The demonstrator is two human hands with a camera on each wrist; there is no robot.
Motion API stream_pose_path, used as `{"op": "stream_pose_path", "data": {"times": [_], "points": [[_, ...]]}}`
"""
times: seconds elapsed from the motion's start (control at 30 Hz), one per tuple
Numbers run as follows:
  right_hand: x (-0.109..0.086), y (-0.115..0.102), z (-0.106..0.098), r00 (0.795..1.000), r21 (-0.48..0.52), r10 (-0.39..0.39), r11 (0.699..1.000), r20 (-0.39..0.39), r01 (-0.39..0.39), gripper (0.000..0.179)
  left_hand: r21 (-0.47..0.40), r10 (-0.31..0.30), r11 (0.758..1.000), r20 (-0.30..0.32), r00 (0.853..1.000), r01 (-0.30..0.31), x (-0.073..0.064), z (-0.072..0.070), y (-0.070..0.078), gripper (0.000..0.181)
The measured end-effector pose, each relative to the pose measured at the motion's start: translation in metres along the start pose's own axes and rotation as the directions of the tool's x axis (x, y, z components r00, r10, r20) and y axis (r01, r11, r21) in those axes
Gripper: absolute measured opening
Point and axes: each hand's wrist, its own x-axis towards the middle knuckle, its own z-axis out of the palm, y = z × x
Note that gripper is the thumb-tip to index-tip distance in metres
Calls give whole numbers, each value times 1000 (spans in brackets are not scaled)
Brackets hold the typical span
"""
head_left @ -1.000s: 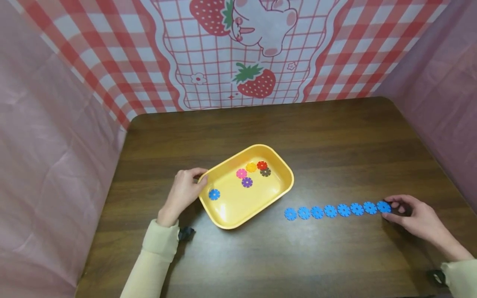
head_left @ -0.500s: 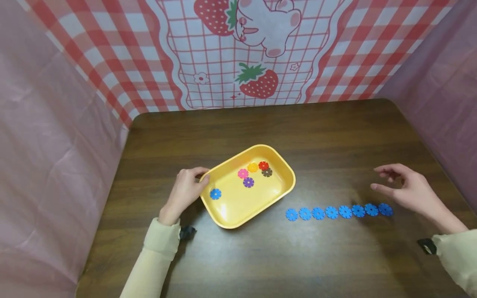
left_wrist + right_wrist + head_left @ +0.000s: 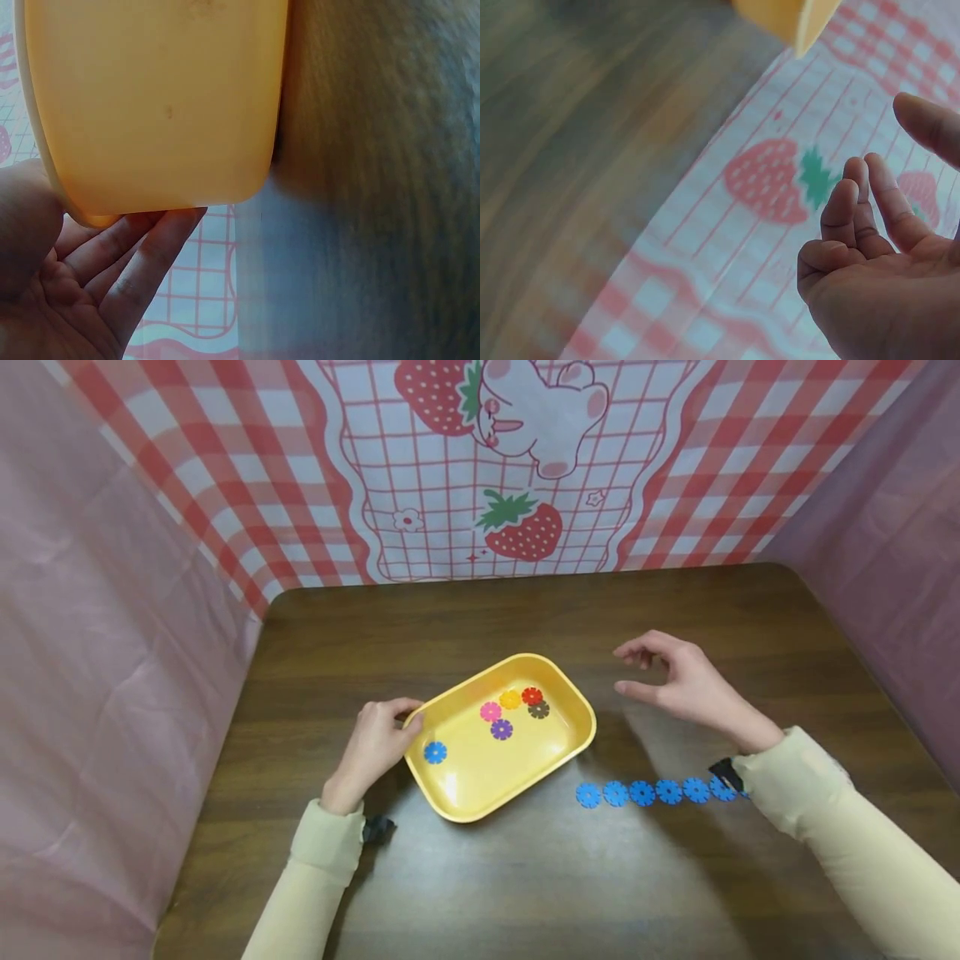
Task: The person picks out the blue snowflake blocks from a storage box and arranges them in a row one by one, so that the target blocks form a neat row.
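My left hand (image 3: 373,739) holds the left end of a yellow tray (image 3: 468,817), thumb over the rim and fingers against the outer wall, as the left wrist view also shows. Inside the tray lie single notched discs: a blue disc (image 3: 435,752) near the left end, and a pink disc (image 3: 491,712), a purple disc (image 3: 502,729), a yellow disc (image 3: 510,699), a red disc (image 3: 532,696) and a brown disc (image 3: 538,710) toward the right. My right hand (image 3: 686,685) hovers right of the tray, thumb and fingers apart with nothing between them.
A row of blue discs (image 3: 642,793) lies on the wooden table (image 3: 480,902) right of the tray; my right sleeve (image 3: 802,785) covers its right end. A strawberry-print cloth (image 3: 450,485) hangs behind the table, with pink curtains (image 3: 105,652) at both sides.
My right hand has let go of the last blue disc at the row's right end, lifted, and moved left toward the tray. My left hand keeps its hold on the tray.
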Motion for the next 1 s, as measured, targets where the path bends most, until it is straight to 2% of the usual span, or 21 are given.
{"op": "stream_pose_path", "data": {"times": [0.17,0.43,0.67,1.0], "points": [[26,-21,29,997,57,-57,997,56,54,34,-7,-6,1000,-5,1000,6,-1,0,0,17],[51,-48,77,985,164,-112,982,132,90,34,-8,9,1000,-21,1000,-10,-1,-1,-1,17],[59,-64,120,971,215,-156,970,181,116,32,-4,19,1000,-21,1000,-19,0,-2,-1,17],[61,-87,167,955,185,-112,981,275,62,38,-5,19,1000,-8,1000,-19,1,2,-4,17]]}}
